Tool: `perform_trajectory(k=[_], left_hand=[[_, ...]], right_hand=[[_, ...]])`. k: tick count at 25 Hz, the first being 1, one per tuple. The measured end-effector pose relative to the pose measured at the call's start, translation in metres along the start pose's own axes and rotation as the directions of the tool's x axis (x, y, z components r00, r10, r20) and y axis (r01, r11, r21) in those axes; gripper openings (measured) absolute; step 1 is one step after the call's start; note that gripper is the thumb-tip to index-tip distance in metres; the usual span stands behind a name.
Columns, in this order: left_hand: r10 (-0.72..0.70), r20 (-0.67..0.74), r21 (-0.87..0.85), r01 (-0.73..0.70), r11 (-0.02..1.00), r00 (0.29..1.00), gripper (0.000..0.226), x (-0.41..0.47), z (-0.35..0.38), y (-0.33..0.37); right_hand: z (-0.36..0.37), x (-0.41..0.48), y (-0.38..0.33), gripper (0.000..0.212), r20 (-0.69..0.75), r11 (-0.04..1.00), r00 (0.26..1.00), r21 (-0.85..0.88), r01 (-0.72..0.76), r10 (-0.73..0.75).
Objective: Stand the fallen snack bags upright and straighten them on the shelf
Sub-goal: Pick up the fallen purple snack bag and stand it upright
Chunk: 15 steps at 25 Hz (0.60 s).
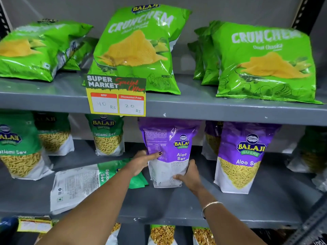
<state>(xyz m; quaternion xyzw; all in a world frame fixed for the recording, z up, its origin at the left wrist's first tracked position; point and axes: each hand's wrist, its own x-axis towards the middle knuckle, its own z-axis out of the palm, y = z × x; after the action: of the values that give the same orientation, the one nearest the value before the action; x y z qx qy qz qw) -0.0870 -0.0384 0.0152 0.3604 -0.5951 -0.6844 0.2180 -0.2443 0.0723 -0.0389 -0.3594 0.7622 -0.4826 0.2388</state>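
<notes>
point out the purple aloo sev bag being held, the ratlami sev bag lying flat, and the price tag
held Aloo Sev bag [174, 149]: head view, purple upper front, near the logo
fallen Ratlami Sev bag [76, 184]: head view, white back panel
price tag [116, 96]: head view, middle, above the price boxes

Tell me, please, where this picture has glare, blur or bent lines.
Head view: glare streaks the green Crunchem bags; the edges blur, as on the far-left green sev pouch; the wide lens bows the upper shelf edge; the held purple Aloo Sev pouch stays sharp.
</notes>
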Motion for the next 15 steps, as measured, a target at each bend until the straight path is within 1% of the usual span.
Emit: perform_trajectory(k=[1,2,3,4,5,7,9,10,12,13,15], left_hand=[[-0.03,0.031,0.019,0.029,0.999,0.999,0.012,-0.001,-0.001,-0.002],[-0.065,0.059,0.081,0.06,0.995,0.996,0.018,0.0,-0.002,-0.006],[-0.103,0.083,0.134,0.092,0.987,0.991,0.029,0.0,-0.002,-0.009],[-0.125,0.079,0.17,0.11,0.979,0.989,0.038,0.0,-0.002,-0.014],[-0.128,0.057,0.195,0.114,0.974,0.99,0.041,-0.001,-0.002,-0.017],[-0.104,0.008,0.193,0.101,0.976,0.995,0.037,-0.002,0.001,-0.026],[-0.036,-0.065,0.21,0.049,0.976,0.997,0.034,-0.003,0.003,-0.032],[0.001,-0.096,0.227,0.021,0.974,0.995,0.038,-0.003,0.004,-0.035],[0.042,-0.136,0.277,-0.002,0.961,0.99,0.064,0.001,0.005,-0.039],[0.045,-0.135,0.298,-0.003,0.954,0.99,0.07,0.0,0.006,-0.04],[0.033,-0.111,0.362,0.009,0.932,0.993,0.066,-0.002,0.005,-0.042]], right_hand=[[0.0,0.0,0.0,0.062,0.003,1.0,1.0,0.002,0.004,-0.004],[-0.001,0.001,0.0,0.062,0.008,1.0,1.0,-0.002,0.005,-0.005],[-0.001,0.003,0.002,0.063,0.011,1.0,1.0,-0.009,0.001,-0.001],[-0.002,0.003,0.001,0.063,0.016,1.0,1.0,-0.02,-0.001,0.001],[-0.002,0.004,0.002,0.063,0.018,1.0,1.0,-0.027,-0.007,0.007],[-0.001,0.003,0.005,0.062,0.021,0.999,1.0,-0.026,-0.023,0.023],[0.0,0.003,0.007,0.06,0.019,0.999,0.999,-0.018,-0.032,0.032],[0.0,0.003,0.008,0.058,0.014,0.999,0.999,-0.02,-0.037,0.037],[0.0,0.003,0.008,0.052,0.007,0.999,0.999,-0.02,-0.045,0.045],[0.0,0.003,0.008,0.049,0.003,0.998,0.999,-0.021,-0.052,0.052],[0.001,0.003,0.007,0.044,-0.016,0.998,0.998,-0.017,-0.063,0.063]])
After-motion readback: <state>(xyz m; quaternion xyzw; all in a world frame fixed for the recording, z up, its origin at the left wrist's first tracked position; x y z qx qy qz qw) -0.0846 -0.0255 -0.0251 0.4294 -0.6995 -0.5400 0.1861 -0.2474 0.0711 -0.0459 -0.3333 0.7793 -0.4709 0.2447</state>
